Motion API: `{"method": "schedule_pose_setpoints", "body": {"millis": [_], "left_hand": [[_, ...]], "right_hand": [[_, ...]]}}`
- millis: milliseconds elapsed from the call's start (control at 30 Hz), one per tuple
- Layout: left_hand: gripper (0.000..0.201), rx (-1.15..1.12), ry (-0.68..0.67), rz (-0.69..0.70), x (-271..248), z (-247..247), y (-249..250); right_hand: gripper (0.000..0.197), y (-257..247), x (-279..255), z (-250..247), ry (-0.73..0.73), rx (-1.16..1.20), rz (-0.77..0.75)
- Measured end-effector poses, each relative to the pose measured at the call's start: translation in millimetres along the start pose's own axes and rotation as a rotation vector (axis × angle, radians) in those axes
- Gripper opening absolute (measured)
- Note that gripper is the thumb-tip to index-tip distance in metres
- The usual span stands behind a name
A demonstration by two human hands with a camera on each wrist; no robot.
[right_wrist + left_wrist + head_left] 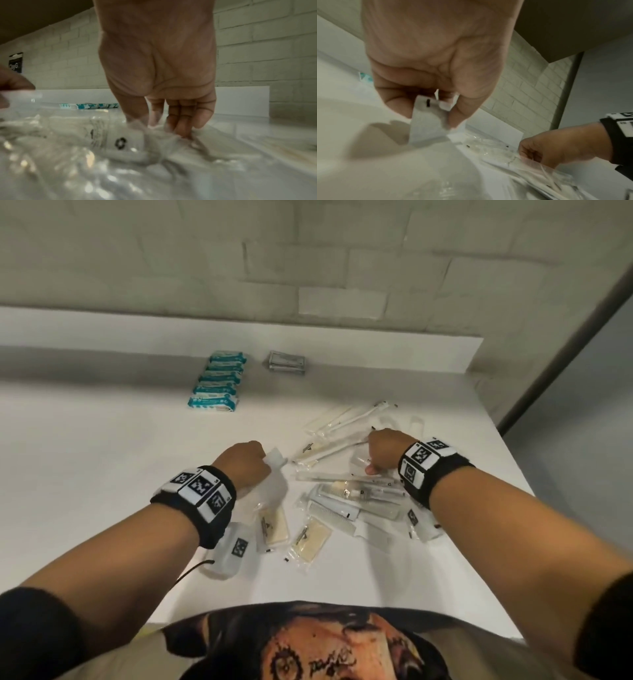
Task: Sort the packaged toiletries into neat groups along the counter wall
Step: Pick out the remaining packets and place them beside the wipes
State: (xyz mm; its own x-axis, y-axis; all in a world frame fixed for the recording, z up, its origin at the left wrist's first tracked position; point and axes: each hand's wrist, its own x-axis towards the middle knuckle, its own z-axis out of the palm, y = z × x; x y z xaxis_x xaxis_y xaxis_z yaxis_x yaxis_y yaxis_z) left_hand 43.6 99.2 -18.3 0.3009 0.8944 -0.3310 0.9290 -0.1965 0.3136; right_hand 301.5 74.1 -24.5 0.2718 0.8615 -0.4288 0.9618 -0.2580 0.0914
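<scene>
Loose clear-wrapped toiletries lie in a pile [346,494] on the white counter [102,457]: toothbrushes [342,419], combs [329,511] and cream pads [272,525]. My left hand [255,462] pinches a flat white packet [428,121] between thumb and fingers, lifted just above the counter at the pile's left edge. My right hand [380,455] reaches down into the pile's far right side. Its thumb and fingertips [180,128] pinch the crumpled wrap of a clear packet [120,142] that lies on the pile. Along the wall stand a row of blue packets [219,380] and a small grey stack [287,362].
A low white backsplash [376,350] runs along the brick wall behind the sorted groups. The counter's right edge [507,440] drops off beside the pile. More clear packets [229,553] lie under my left wrist near the front edge.
</scene>
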Motion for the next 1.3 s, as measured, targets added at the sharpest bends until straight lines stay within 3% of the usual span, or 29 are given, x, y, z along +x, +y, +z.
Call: {"method": "schedule_pose_setpoints", "body": {"millis": [100,233,300,367,467,633,733,833,1000,1100,1233,1300], "left_hand": [[0.01,-0.182,0.113,0.101,-14.9,-3.3,9.4],[0.01,-0.133,-0.137,0.401,-40.2,11.8,56.2],[0.019,-0.012,-0.233,0.464,-43.1,25.5,74.3],[0.028,0.036,-0.266,0.486,-39.3,31.5,77.8],[0.031,0.099,-0.226,0.47,-30.3,28.8,69.6],[0.035,0.162,-0.136,0.404,-22.8,26.8,72.0],[0.05,0.185,-0.129,0.419,-22.1,39.0,77.4],[0.05,0.209,-0.104,0.381,-18.2,42.8,81.8],[0.053,0.26,-0.12,0.292,-14.8,42.4,84.5],[0.049,0.306,-0.107,0.282,-16.4,42.8,86.1],[0.044,0.307,-0.105,0.303,-17.9,40.5,87.2],[0.04,0.314,-0.121,0.327,-17.8,37.4,87.3]], "right_hand": [[0.063,11.7,-11.0,-0.5,-0.001,0.014,0.061],[0.041,24.2,-17.3,7.0,-0.023,-0.041,-0.037],[0.034,26.2,-24.3,5.8,0.017,0.006,-0.028],[0.04,31.2,-34.0,-2.4,0.097,0.06,-0.041],[0.058,47.1,-51.7,-12.1,0.068,0.108,-0.036],[0.037,61.9,-66.4,-3.2,-0.089,-0.004,-0.02],[0.031,56.0,-70.6,7.3,-0.05,-0.011,-0.077],[0.028,54.7,-65.7,10.3,-0.023,0.023,-0.01],[0.051,55.5,-58.6,19.4,0.001,0.175,0.052],[0.055,47.1,-55.9,23.2,-0.067,0.223,0.064],[0.046,40.1,-60.2,24.7,-0.033,0.138,-0.054],[0.043,40.9,-61.7,27.1,0.036,0.22,-0.099]]}}
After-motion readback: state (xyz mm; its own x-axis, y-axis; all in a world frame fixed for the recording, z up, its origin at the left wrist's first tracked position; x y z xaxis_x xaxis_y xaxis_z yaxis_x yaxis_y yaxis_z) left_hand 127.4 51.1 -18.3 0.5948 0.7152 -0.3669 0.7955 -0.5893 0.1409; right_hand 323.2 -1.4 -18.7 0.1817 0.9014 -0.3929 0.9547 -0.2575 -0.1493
